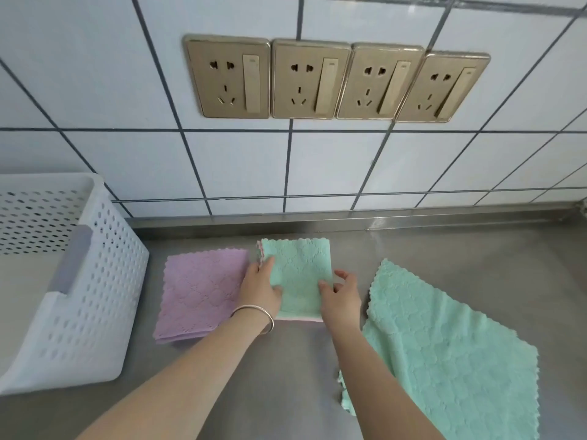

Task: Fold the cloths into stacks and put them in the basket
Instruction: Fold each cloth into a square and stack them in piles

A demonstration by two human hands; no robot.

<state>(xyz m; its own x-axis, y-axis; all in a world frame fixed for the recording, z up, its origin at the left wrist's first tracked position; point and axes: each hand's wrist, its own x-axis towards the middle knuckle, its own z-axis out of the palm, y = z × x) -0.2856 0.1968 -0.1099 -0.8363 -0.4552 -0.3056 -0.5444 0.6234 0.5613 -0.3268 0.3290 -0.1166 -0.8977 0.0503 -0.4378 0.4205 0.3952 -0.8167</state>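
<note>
My left hand (259, 289) lies on the left edge of the folded green cloth (298, 274), fingers fairly straight along it and the thumb pressing onto its top — a flat, open grip that pins and does not pinch. My right hand (341, 295) is at the cloth's right edge, fingers loosely curled with the tips touching the fabric; I cannot tell whether any of them has the edge pinched.

The folded green cloth sits mid-surface near the back wall, with a pink layer showing along its near and left edges. Just beside it to the left lies the folded purple cloth (200, 295), and the white perforated basket (104, 281) stands further left, tilted. To the right an unfolded green cloth (444, 354) lies spread flat on the steel surface (286, 376), partly under my right forearm.

These cloths look light, soft and limp, so I judge they will sag and unfold if lifted by one corner. Best to slide fingers under both side edges and clamp the layers together — thumbs on top — so the fold holds on the way to the basket.
</note>
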